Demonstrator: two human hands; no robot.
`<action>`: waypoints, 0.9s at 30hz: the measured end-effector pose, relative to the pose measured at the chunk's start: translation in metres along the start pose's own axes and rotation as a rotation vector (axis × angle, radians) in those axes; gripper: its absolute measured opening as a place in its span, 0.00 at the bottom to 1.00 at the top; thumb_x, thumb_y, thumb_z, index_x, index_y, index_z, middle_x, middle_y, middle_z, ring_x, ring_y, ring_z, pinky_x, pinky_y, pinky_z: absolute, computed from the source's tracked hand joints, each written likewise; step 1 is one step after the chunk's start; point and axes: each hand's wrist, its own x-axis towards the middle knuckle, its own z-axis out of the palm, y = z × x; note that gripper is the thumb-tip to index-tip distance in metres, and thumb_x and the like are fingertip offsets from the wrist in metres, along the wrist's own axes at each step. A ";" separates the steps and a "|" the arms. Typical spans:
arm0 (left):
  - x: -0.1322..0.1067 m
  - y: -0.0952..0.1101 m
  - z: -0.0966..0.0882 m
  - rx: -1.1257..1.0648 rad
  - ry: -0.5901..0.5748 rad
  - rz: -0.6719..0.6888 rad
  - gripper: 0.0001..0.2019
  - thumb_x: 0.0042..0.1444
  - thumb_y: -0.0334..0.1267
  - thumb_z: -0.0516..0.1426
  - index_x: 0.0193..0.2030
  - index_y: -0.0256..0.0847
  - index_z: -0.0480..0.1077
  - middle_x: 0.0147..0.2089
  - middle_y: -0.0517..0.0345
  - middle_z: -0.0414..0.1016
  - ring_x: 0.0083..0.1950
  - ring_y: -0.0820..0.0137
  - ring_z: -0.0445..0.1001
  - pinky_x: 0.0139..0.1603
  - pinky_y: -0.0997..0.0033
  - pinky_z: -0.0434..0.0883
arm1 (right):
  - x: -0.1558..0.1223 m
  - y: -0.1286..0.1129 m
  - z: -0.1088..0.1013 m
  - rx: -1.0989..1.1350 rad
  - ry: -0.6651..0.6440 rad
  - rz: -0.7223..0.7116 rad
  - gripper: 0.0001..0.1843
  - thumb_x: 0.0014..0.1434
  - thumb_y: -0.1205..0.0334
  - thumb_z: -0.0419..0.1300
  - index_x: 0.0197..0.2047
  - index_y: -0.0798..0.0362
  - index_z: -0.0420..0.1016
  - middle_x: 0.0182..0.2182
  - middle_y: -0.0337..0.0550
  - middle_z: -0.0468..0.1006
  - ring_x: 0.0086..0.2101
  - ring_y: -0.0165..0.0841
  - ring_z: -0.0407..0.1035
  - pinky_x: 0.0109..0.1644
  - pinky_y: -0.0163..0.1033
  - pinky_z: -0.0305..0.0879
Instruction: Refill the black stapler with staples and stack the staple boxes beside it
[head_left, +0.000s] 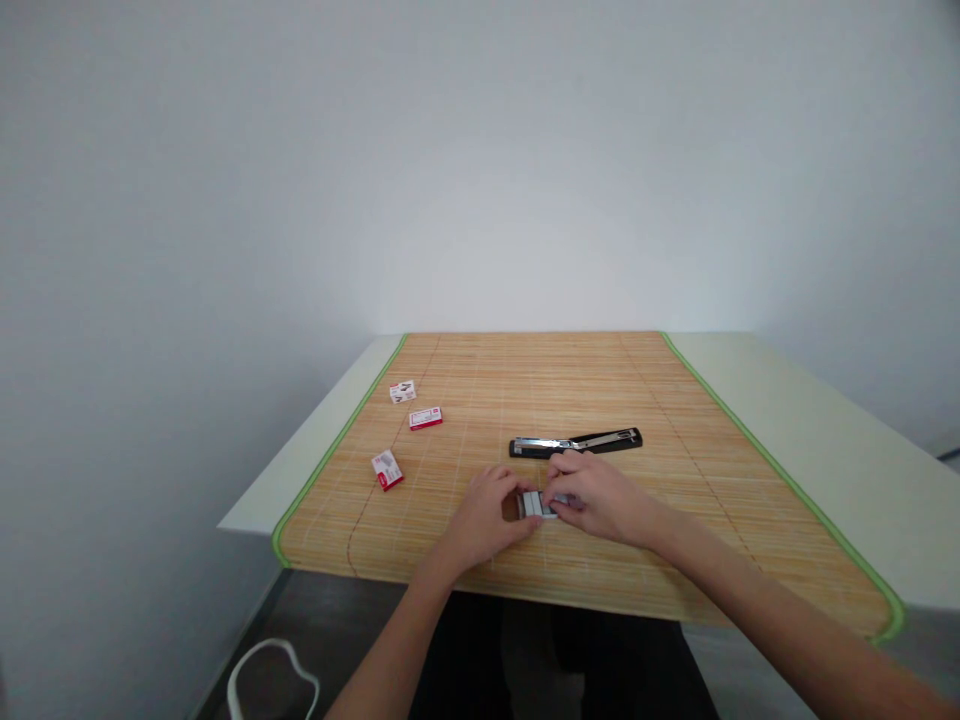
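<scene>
Both my hands meet near the front middle of a bamboo mat (675, 400). My left hand (487, 518) and my right hand (600, 495) pinch a small grey block of staples (534, 504) between their fingertips, just above the mat. Behind them lies a black stapler (576, 443), swung open flat so its metal channel shows. Neither hand touches it.
Three small red-and-white staple boxes lie on the mat's left side: one (403, 391), another (425, 418) and a third (387, 469). The mat covers a white table (825, 440) against a pale wall. A white curved object (274, 680) stands on the floor below left.
</scene>
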 end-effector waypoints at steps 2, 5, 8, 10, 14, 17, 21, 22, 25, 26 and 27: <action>0.000 0.000 0.000 0.006 -0.006 0.000 0.16 0.56 0.46 0.67 0.49 0.47 0.76 0.47 0.55 0.73 0.52 0.59 0.71 0.53 0.60 0.67 | 0.009 0.003 -0.006 0.008 -0.076 -0.030 0.09 0.58 0.70 0.66 0.38 0.45 0.84 0.38 0.41 0.76 0.42 0.37 0.70 0.49 0.42 0.62; 0.000 0.000 -0.001 0.017 -0.017 -0.001 0.16 0.55 0.47 0.67 0.49 0.47 0.76 0.47 0.55 0.73 0.51 0.59 0.70 0.53 0.60 0.67 | 0.023 0.007 -0.014 0.026 -0.188 -0.052 0.07 0.56 0.69 0.67 0.36 0.47 0.84 0.35 0.40 0.76 0.37 0.34 0.71 0.44 0.39 0.62; 0.000 0.000 -0.001 0.019 -0.023 -0.001 0.16 0.55 0.46 0.67 0.49 0.47 0.76 0.46 0.55 0.73 0.51 0.60 0.71 0.52 0.61 0.67 | 0.032 0.011 -0.020 0.058 -0.288 -0.083 0.05 0.57 0.67 0.67 0.36 0.47 0.84 0.33 0.39 0.75 0.33 0.32 0.69 0.37 0.36 0.60; 0.000 0.000 -0.001 0.015 -0.021 0.002 0.16 0.55 0.46 0.67 0.49 0.48 0.76 0.46 0.55 0.74 0.51 0.60 0.71 0.52 0.61 0.67 | 0.034 0.013 -0.023 0.097 -0.308 -0.118 0.05 0.60 0.65 0.66 0.37 0.47 0.84 0.34 0.39 0.75 0.32 0.32 0.69 0.36 0.36 0.59; 0.000 0.002 -0.003 0.012 -0.019 -0.001 0.16 0.55 0.45 0.67 0.49 0.48 0.76 0.46 0.55 0.74 0.50 0.59 0.71 0.52 0.60 0.67 | 0.030 0.016 -0.025 0.168 -0.266 -0.184 0.08 0.64 0.67 0.63 0.38 0.46 0.83 0.37 0.40 0.74 0.37 0.34 0.70 0.41 0.37 0.63; 0.000 0.004 -0.004 0.008 -0.021 -0.006 0.15 0.55 0.45 0.67 0.49 0.48 0.76 0.46 0.54 0.74 0.50 0.59 0.71 0.52 0.60 0.68 | 0.025 0.017 -0.025 0.220 -0.265 -0.215 0.09 0.65 0.69 0.61 0.41 0.46 0.81 0.40 0.40 0.75 0.41 0.35 0.71 0.46 0.39 0.66; 0.000 0.004 -0.003 0.009 -0.012 -0.008 0.16 0.55 0.45 0.67 0.49 0.48 0.76 0.47 0.54 0.74 0.51 0.59 0.71 0.52 0.60 0.68 | 0.020 0.016 -0.024 0.255 -0.248 -0.205 0.10 0.67 0.70 0.59 0.44 0.47 0.79 0.43 0.41 0.74 0.42 0.34 0.71 0.49 0.38 0.67; 0.000 0.004 -0.003 0.012 -0.011 -0.008 0.16 0.55 0.45 0.67 0.49 0.47 0.76 0.47 0.54 0.74 0.51 0.59 0.71 0.52 0.60 0.68 | 0.018 0.016 -0.023 0.258 -0.243 -0.196 0.09 0.67 0.70 0.59 0.44 0.47 0.78 0.43 0.41 0.74 0.42 0.34 0.71 0.49 0.38 0.67; 0.000 0.004 -0.003 0.027 -0.016 -0.005 0.16 0.54 0.44 0.67 0.49 0.47 0.76 0.47 0.54 0.74 0.51 0.59 0.71 0.52 0.60 0.68 | 0.014 0.015 -0.020 0.272 -0.222 -0.168 0.09 0.67 0.69 0.58 0.45 0.48 0.77 0.44 0.42 0.73 0.42 0.34 0.70 0.49 0.40 0.67; 0.001 0.005 -0.003 0.034 -0.018 -0.001 0.16 0.54 0.44 0.67 0.49 0.47 0.76 0.47 0.54 0.74 0.51 0.59 0.71 0.53 0.60 0.68 | 0.013 0.014 -0.019 0.280 -0.217 -0.159 0.08 0.68 0.68 0.58 0.46 0.48 0.77 0.44 0.42 0.72 0.42 0.35 0.70 0.50 0.40 0.67; 0.001 0.006 -0.003 0.042 -0.018 0.002 0.15 0.54 0.44 0.67 0.49 0.47 0.76 0.47 0.54 0.74 0.51 0.58 0.71 0.53 0.60 0.68 | 0.012 0.014 -0.018 0.288 -0.213 -0.150 0.08 0.68 0.68 0.57 0.46 0.49 0.77 0.44 0.42 0.72 0.42 0.35 0.70 0.50 0.41 0.67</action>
